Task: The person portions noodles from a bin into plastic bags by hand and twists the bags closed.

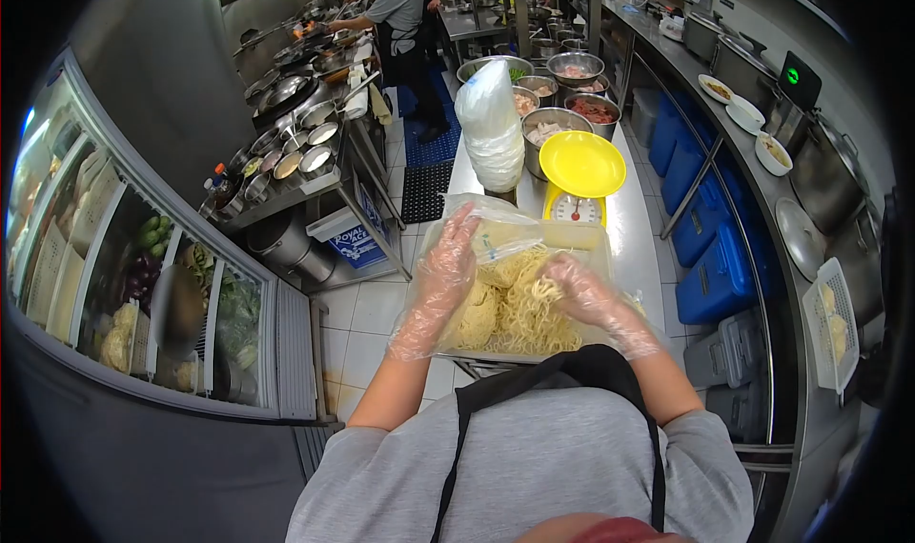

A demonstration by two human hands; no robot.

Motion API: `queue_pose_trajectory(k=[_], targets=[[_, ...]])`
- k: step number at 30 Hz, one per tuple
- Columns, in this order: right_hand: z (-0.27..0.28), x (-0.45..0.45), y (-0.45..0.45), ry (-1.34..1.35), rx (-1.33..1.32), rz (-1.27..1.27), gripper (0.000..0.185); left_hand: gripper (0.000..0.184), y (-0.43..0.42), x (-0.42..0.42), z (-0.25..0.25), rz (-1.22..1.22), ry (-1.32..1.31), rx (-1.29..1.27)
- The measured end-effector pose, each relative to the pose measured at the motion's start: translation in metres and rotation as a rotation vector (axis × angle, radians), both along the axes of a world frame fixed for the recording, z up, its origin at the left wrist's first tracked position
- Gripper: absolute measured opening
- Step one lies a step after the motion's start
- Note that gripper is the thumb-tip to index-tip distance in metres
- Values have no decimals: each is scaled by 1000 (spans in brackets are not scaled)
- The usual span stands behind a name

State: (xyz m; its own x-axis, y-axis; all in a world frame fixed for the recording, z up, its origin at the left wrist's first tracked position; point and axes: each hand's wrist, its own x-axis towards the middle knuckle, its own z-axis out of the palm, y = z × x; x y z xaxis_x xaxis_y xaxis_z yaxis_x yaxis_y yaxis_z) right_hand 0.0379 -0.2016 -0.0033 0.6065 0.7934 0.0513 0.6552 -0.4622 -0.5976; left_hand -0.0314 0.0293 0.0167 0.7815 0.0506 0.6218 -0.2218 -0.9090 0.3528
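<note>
Beneath clear plastic bag (503, 241), noodles (538, 326) partly veiled, tub (600, 242) rim partly covered.

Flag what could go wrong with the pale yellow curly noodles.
Noodles could slip from the clear-gloved right hand and miss the pale rectangular tray. The thin clear plastic bag at the clear-gloved left hand might tear. The round yellow scale pan beyond the tray might get bumped.

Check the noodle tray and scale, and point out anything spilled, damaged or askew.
Nothing plainly stands out. The noodles lie inside the tray, apart from strands in the right hand, and the yellow scale stands just beyond with its pan on top. I see no clear spill or breakage there.
</note>
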Motion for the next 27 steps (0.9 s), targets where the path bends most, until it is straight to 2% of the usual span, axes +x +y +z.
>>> queue_pose_trajectory(k=[2,5,7,10,12,13,16,19,21,22,23,25,26,27], targets=[[30,-2,-5,-54,200,-20,45,43,3,-1,5,38,21,-15],[71,-7,-12,-153,332,15,43,43,1,-1,11,31,18,-31],[78,-9,-13,-141,357,19,42,43,-2,-1,11,32,39,-37],[51,-7,-10,-126,283,2,42,44,-4,-2,7,21,52,-47],[10,-5,-3,43,-125,-24,44,44,-5,0,5,7,42,-49],[-11,-14,-1,44,-124,-24,44,44,-6,0,3,1,36,-37],[-48,-25,6,-212,-331,-8,56,45,-10,4,-2,-17,12,26],[-60,0,-2,-44,-361,54,58,47,-13,9,-10,-29,21,101],[-49,13,-12,115,95,114,57,48,-11,17,-10,-19,26,131],[-43,14,-20,223,208,86,52,49,-10,21,-10,-6,65,150],[-25,7,-21,223,208,85,52,49,-11,22,-12,5,110,167],[7,-3,-24,548,595,10,48,50,-15,26,-19,-41,134,230],[24,-5,-28,683,646,8,46,51,-18,28,-23,-83,157,294],[22,-4,-28,684,649,5,46,51,-21,29,-27,-87,159,296]])
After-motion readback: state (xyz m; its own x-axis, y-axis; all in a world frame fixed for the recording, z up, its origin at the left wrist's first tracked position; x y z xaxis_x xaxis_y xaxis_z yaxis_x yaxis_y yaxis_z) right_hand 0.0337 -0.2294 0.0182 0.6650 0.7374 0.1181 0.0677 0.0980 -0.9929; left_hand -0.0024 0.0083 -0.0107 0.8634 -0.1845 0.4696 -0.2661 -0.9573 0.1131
